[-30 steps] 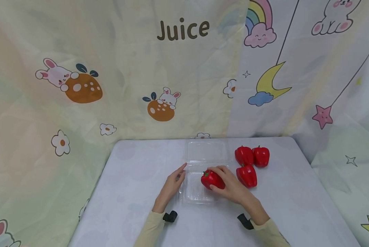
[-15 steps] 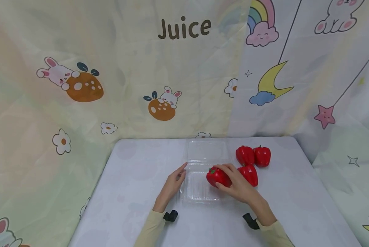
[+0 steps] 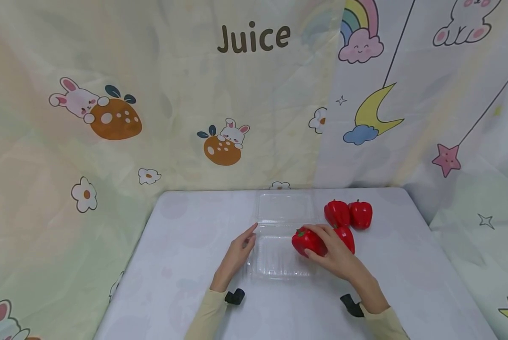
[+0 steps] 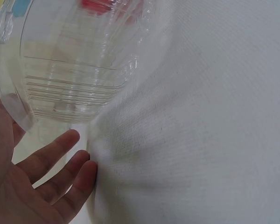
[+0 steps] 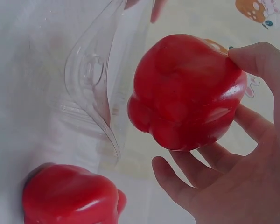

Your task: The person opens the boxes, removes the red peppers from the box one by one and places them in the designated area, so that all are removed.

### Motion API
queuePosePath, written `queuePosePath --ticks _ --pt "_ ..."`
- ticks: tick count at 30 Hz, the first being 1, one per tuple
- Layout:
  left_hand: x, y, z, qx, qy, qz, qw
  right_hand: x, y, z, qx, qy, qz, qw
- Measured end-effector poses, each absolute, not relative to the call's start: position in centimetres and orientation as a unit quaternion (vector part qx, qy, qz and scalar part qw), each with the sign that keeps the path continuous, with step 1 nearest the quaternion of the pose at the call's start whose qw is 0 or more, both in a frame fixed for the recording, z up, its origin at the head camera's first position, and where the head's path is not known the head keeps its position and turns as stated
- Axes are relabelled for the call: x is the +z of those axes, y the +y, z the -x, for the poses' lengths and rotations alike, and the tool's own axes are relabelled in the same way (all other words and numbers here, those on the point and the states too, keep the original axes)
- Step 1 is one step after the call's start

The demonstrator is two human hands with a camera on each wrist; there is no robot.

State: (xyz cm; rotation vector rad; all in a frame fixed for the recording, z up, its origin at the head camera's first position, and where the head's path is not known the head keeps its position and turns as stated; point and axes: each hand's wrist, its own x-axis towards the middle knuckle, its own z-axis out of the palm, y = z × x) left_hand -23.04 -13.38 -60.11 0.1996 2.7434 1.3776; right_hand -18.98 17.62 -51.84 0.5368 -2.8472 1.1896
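Observation:
My right hand (image 3: 336,257) grips a shiny red bell pepper (image 3: 308,242) with a green stem. In the head view the pepper overlaps the right part of a clear plastic clamshell box (image 3: 275,274). Thumb and fingers lie round the pepper (image 5: 186,93) in the right wrist view. At the box's left edge is my left hand (image 3: 236,257), its fingers fairly straight and loosely spread. In the left wrist view, the box's clear rim (image 4: 11,109) overlaps part of this hand, and the other fingertips (image 4: 72,135) point past the box.
Two red bell peppers, one (image 3: 336,213) beside another (image 3: 360,215), stand at the back right of the white table (image 3: 194,226). A third pepper (image 3: 345,236) is partly hidden behind my right hand. The box's lid (image 3: 284,208) lies folded back, near a printed cloth backdrop (image 3: 173,94).
My right hand has moved right with the bell pepper, from over the middle of the box to its right part, covering more of the third pepper. The left hand stays put.

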Motion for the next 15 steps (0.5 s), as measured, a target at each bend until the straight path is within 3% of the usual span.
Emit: queuePosePath --ticks 15 --pt "-60.3 -13.4 23.1 0.445 0.893 -0.064 0.03 -51.1 19.7 18.5 0.397 -0.905 -0.151 0.007"
